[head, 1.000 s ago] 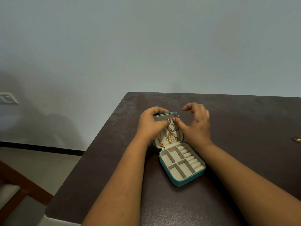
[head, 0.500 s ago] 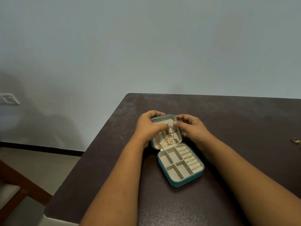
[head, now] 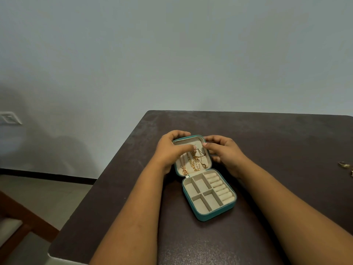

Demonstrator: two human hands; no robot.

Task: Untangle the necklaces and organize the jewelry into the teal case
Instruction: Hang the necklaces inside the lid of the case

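Fingers of our left hand (head: 172,150) curl round the teal case (head: 210,196) lid's left edge, thumb pressing the gold necklaces (head: 194,159) hung inside. Our right hand (head: 221,152) grips the lid's right edge, thumb at the hooks. We should steady the lid and seat each chain separately. Rings (head: 343,165) wait far right.

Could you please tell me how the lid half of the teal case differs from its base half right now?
The lid half holds gold necklaces; the base half holds nothing visible. The lid's lining is one plain panel; the base is split into compartments and ring rolls. The left hand and right hand touch the lid only. Both share teal shells and cream lining.
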